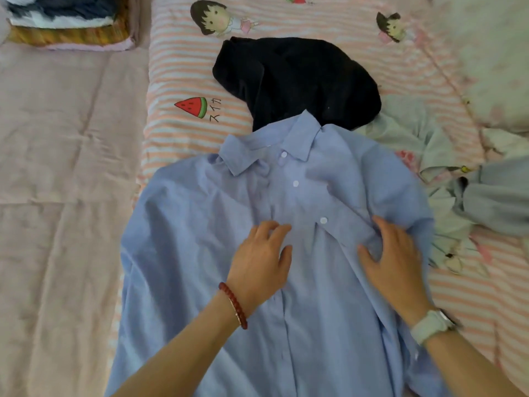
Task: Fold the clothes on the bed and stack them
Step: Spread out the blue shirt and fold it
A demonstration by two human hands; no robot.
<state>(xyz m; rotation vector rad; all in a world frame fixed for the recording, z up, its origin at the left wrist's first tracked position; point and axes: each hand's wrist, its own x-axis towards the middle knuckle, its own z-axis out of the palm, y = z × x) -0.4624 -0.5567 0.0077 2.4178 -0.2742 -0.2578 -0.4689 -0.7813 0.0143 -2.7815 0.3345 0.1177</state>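
Pink bedding fills the view: a plain quilted pink blanket (pixel 63 167) on your left and a pink-striped cartoon-print sheet (pixel 183 70) under the work. Spread face up in front of you lies a light blue button-up shirt (pixel 200 253), collar pointing away, its front buttoned and rumpled. Your left hand (pixel 262 262) rests flat on the chest just left of the button line, fingers relaxed and spread, gripping nothing. Your right hand (pixel 393 259) presses on the shirt's right side, fingers loosely spread over a ridge of bunched cloth, not pinching it. The fabric looks thin, light and limp, so it will likely wrinkle and slide; taking it at the shoulder seams or side edges should give the cleanest fold. A crumpled black garment (pixel 300 78) lies partly under the collar, and pale green clothes (pixel 415 138) and a grey piece (pixel 501 202) crowd the right side, leaving little room there. A finished stack of folded clothes (pixel 65 21) sits far left.
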